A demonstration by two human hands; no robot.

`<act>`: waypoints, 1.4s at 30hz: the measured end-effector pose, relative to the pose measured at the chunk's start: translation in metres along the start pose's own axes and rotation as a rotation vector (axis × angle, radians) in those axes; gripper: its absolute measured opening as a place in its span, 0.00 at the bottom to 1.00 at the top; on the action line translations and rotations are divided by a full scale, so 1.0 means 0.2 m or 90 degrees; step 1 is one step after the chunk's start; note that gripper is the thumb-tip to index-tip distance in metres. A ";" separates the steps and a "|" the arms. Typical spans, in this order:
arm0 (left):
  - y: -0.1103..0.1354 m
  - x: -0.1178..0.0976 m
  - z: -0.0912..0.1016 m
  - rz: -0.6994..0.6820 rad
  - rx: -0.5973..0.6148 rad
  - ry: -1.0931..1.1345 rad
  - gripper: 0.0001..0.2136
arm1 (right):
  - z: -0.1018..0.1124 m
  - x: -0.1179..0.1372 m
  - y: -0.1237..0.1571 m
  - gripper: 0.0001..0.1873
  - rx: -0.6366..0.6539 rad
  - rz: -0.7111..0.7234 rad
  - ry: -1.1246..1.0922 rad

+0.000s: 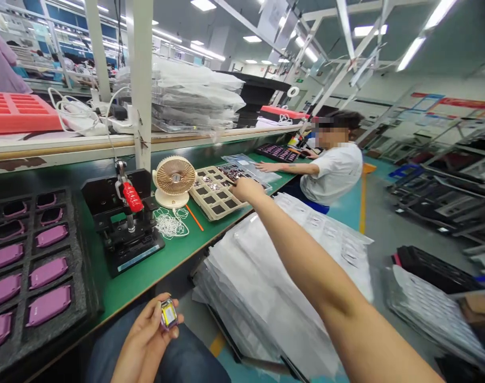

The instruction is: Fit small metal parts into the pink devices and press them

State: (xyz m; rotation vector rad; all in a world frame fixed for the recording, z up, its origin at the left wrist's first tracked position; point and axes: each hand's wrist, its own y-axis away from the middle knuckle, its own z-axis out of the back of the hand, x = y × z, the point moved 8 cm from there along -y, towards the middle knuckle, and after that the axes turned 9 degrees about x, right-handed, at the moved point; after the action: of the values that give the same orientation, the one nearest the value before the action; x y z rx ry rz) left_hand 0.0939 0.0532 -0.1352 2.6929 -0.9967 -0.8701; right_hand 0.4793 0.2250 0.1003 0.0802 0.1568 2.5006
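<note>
My left hand (148, 327) is low over my lap, its fingers wrapped round a small purple watch case (169, 315). The case is open and shows a silvery part edged with yellow inside. Stretched far forward, my right hand (248, 191) is at the right edge of a beige compartment tray (216, 211), with its fingers bent together. What those fingers pinch, if anything, I cannot make out. Dark squares and small shiny parts lie in the tray's compartments. A heap of small dark parts (232, 173) sits just beyond the hand.
A black clamp press (132, 239) with a red handle stands left of a small fan (175, 178) and a tangled white cord (172, 223). Foam tray (80, 298) holds purple cases. Stacked plastic-wrapped trays (246, 276) rise beside the bench; a co-worker (332, 173) sits farther along.
</note>
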 end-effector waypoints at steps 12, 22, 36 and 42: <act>-0.03 0.04 -0.03 0.031 0.038 -0.031 0.21 | -0.11 0.10 -0.39 0.19 0.047 0.117 0.129; 0.00 0.11 -0.10 0.078 0.049 -0.109 0.20 | -0.30 0.20 -0.51 0.20 0.093 0.294 0.275; -0.04 0.19 -0.02 0.107 0.036 -0.090 0.20 | -0.28 0.19 -0.54 0.20 0.031 0.347 0.236; -0.06 0.22 0.03 0.087 0.072 -0.051 0.19 | -0.25 0.20 -0.55 0.20 0.021 0.301 0.195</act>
State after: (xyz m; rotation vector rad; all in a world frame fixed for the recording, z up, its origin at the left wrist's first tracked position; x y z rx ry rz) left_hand 0.1238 0.0340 -0.1650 2.6606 -1.2672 -0.9279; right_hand 0.5078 0.3318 0.0363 -0.2867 0.3383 2.9709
